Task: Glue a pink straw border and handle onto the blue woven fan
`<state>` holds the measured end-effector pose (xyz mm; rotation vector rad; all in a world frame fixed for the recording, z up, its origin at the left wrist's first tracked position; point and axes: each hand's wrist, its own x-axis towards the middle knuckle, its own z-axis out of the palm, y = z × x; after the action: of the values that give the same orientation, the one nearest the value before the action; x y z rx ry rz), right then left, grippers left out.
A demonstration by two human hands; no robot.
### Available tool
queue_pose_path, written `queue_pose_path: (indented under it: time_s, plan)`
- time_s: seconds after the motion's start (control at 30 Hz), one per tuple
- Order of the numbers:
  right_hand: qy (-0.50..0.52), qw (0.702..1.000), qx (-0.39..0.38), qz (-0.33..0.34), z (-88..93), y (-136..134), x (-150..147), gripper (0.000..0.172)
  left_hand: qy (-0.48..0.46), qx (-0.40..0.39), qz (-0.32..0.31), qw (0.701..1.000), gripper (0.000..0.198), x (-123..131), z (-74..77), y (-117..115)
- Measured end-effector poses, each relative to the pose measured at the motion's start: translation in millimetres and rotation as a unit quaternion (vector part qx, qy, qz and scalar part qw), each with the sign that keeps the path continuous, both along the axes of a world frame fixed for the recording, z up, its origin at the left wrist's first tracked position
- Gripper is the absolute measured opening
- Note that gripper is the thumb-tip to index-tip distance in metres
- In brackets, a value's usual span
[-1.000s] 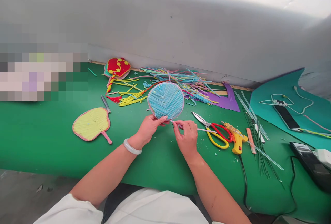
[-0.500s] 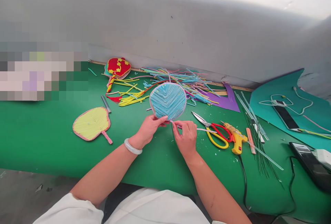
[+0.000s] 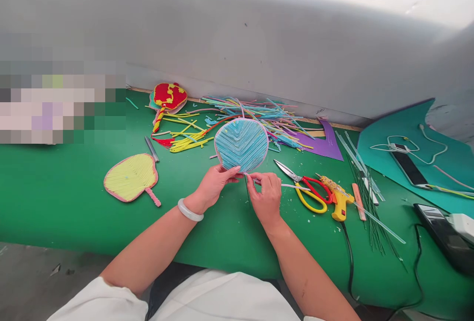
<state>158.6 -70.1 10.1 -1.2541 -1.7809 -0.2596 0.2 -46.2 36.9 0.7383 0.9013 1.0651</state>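
Gripping rim of round blue ribbed fan (image 3: 241,144) with left hand (image 3: 213,185), right hand (image 3: 267,197) pinching thin pale strip (image 3: 292,186)

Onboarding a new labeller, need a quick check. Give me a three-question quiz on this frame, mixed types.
1. Which hand grips the blue round fan at its lower rim? A) left B) right C) neither
2. True or false: the scissors lie between the right hand and the yellow glue gun.
3. What do the right hand's fingers pinch?
Key: 1 A, the left hand. 2 True. 3 A thin pale strip.
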Motion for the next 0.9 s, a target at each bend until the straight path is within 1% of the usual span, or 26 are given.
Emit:
queue_pose_path:
  time_s: [0.27, 0.53, 0.9]
  plan:
    - [0.034, 0.999, -0.024, 0.007, 0.4, -0.8, -0.3, 0.008, 0.006, 0.005, 0.003, 1.0, 0.04, -0.1, -2.1, 0.3]
    - [0.045, 0.999, -0.024, 0.01, 2.6, -2.2, -3.2, 0.009, 0.034, 0.019, 0.014, 0.999, 0.038, 1.1, -6.8, 1.5]
    - [0.061, 0.997, -0.03, 0.02, 2.5, -3.6, -4.9, 0.008, 0.023, 0.022, 0.004, 0.999, 0.04, 1.8, -3.3, 0.2]
